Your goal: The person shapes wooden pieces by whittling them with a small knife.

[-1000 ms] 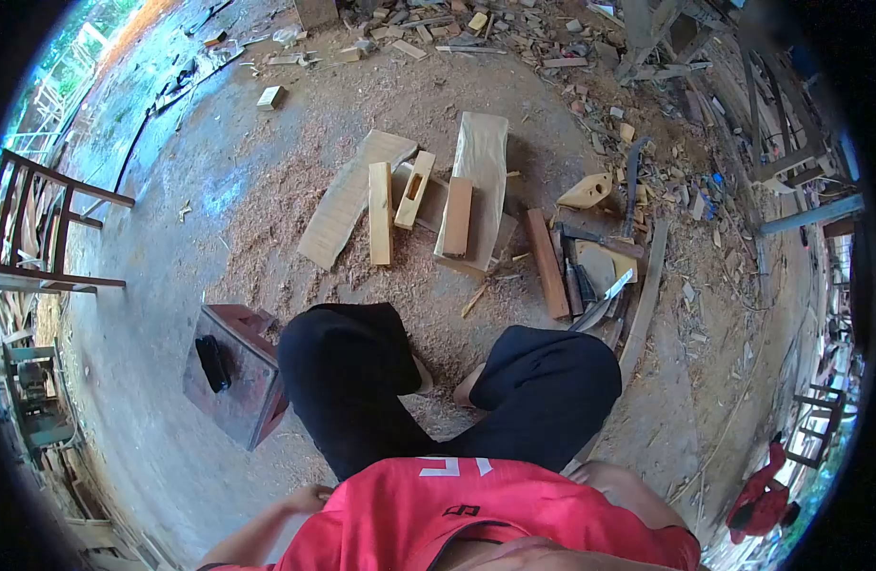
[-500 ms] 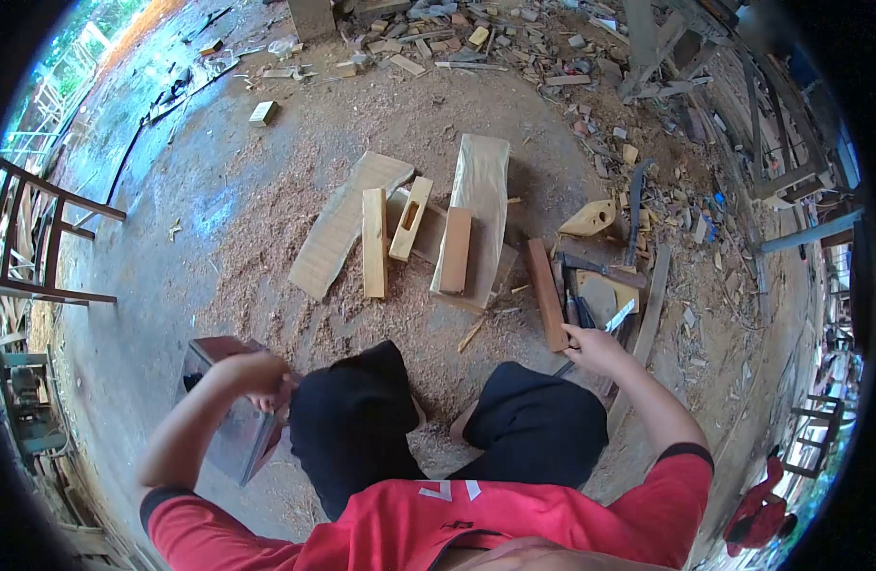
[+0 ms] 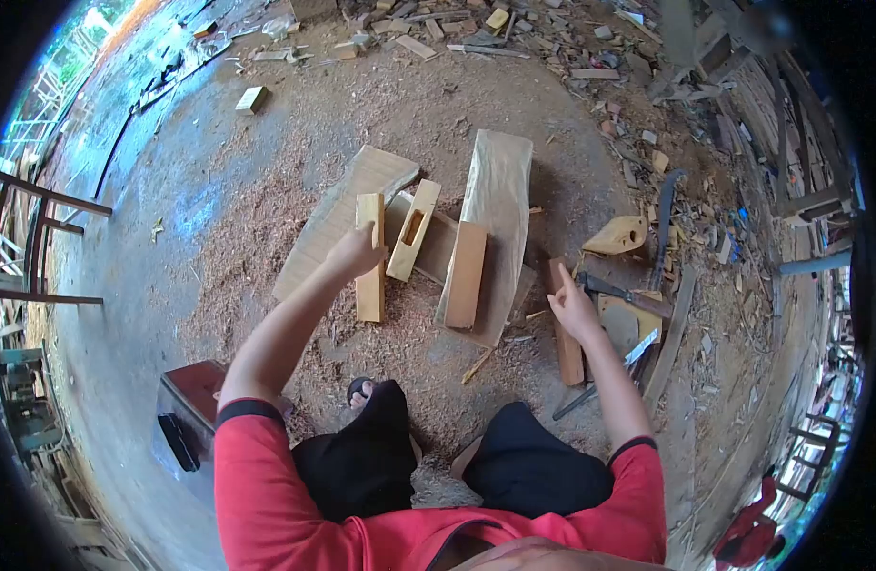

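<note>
My left hand [image 3: 355,251] lies across the upper half of a pale wooden block [image 3: 369,297], its fingers bent over the edge. Beside that block is a pale plane body [image 3: 414,228] with a slot cut through it. My right hand [image 3: 573,309] is on a long reddish-brown wooden block [image 3: 568,360], index finger stretched along it and the other fingers closed around its sides, partly hidden. Another reddish-brown block [image 3: 467,276] rests on a thick rough plank [image 3: 500,190]. Under the pale pieces lies a broad board [image 3: 338,214].
To the right are a hammer [image 3: 638,299], a long curved blade [image 3: 667,205], a pale shaped wooden piece [image 3: 617,236] and a narrow strip [image 3: 671,333]. A clear-sided case [image 3: 192,390] stands at my left. Wood shavings cover the ground; scraps [image 3: 638,105] lie behind.
My left hand has left the case and come forward onto the pale block. My right hand has shifted from the near end of the reddish-brown block to farther along it.
</note>
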The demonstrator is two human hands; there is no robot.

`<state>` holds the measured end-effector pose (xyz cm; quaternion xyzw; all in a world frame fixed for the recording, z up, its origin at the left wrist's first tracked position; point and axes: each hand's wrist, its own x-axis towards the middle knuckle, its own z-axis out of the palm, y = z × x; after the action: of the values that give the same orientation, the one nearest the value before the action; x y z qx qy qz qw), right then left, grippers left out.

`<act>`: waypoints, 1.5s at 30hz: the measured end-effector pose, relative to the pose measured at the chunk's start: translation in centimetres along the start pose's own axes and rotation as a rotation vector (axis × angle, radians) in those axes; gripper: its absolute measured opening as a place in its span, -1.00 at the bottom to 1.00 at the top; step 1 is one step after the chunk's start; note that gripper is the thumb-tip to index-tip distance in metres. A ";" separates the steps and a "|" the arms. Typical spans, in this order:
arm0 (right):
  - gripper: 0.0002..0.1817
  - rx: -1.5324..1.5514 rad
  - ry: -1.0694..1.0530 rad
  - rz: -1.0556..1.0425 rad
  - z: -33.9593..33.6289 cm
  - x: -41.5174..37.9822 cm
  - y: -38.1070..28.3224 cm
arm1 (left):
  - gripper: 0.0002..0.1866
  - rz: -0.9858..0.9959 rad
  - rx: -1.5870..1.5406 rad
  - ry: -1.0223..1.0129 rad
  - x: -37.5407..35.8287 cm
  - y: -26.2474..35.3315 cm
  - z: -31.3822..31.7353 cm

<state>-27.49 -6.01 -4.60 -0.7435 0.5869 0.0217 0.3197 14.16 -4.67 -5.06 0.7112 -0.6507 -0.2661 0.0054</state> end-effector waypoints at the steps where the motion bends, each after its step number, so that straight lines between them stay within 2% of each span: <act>1: -0.23 0.026 0.117 0.036 1.0 0.3 0.9 | -0.36 -0.103 -0.073 0.068 -0.4 0.7 0.0; 2: -0.19 0.024 0.088 0.089 2.0 0.1 2.0 | -0.33 -0.207 -0.138 0.131 -0.7 0.7 0.0; 3: -0.19 0.033 0.071 0.093 2.5 -0.3 2.6 | -0.33 -0.217 -0.132 0.115 -1.0 0.2 0.5; 6: -0.17 0.054 0.177 0.141 3.0 -1.0 4.7 | -0.29 -0.182 -0.163 0.154 -0.9 -0.6 1.4; 9: -0.17 0.053 0.167 0.248 3.4 -1.4 6.2 | -0.21 -0.080 -0.182 0.065 -0.6 0.3 2.2; 12: -0.13 0.009 0.128 0.257 3.4 -1.9 6.1 | 0.05 -0.098 -0.054 0.048 0.0 2.4 2.8; 13: -0.11 -0.026 0.097 0.275 3.3 -2.1 5.7 | 0.05 -0.098 -0.054 0.049 0.3 3.1 2.8; 15: -0.08 -0.040 0.080 0.292 3.0 -2.5 5.0 | 0.07 -0.179 0.029 -0.168 0.6 4.2 2.6; 16: -0.06 -0.054 0.063 0.311 2.9 -2.6 4.8 | -0.01 -0.160 0.094 -0.198 0.6 4.5 2.6; 17: -0.06 -0.052 0.065 0.309 3.1 -2.6 4.9 | -0.01 -0.160 0.096 -0.196 0.9 4.2 3.2; 19: -0.03 -0.138 0.047 0.289 3.4 -2.8 5.1 | -0.15 0.139 0.427 -0.158 2.1 2.9 5.8; 23: -0.02 -0.144 0.008 0.300 3.6 -2.7 5.8 | -0.08 0.039 0.348 -0.164 2.9 1.6 7.9; 26: -0.02 -0.187 0.007 0.289 3.9 -2.6 6.2 | -0.05 0.153 0.402 -0.088 2.3 2.1 7.1; 27: -0.03 -0.212 0.014 0.303 3.6 -2.8 5.8 | -0.17 0.003 0.290 -0.124 1.9 3.1 6.0; 29: -0.04 -0.235 0.023 0.326 3.5 -2.9 5.4 | -0.26 -0.137 0.181 -0.162 1.4 4.1 4.7; 31: -0.08 -0.261 0.061 0.320 3.6 -3.0 5.6 | -0.36 -0.133 -0.167 -0.013 1.2 4.3 4.1; 32: -0.08 -0.255 0.063 0.337 3.8 -3.0 5.8 | -0.41 -0.172 -0.304 -0.024 1.5 4.5 4.1; 33: -0.10 -0.263 0.066 0.345 3.9 -3.0 6.0 | -0.41 -0.125 -0.353 0.045 1.5 4.8 3.7; 35: -0.11 -0.261 0.069 0.370 4.1 -3.0 6.2 | -0.46 -0.178 -0.588 -0.038 1.2 5.6 3.0; 36: -0.12 -0.263 0.072 0.360 4.1 -2.9 6.2 | -0.46 -0.169 -0.579 -0.051 0.8 6.1 3.0; 38: -0.13 -0.252 0.081 0.343 4.3 -3.0 6.4 | -0.51 -0.062 -0.760 0.037 -0.4 7.0 3.2; 42: -0.12 -0.244 0.084 0.376 4.2 -3.1 6.4 | -0.39 0.093 -0.720 0.101 -2.9 10.3 2.0; 45: -0.11 -0.235 0.036 0.388 3.8 -3.1 6.0 | -0.43 0.114 -0.545 -0.004 -3.7 11.4 2.6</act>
<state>-32.51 -2.11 -9.07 -0.6493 0.7179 0.1375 0.2102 2.61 -2.13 -1.90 0.6451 -0.5941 -0.4319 0.2105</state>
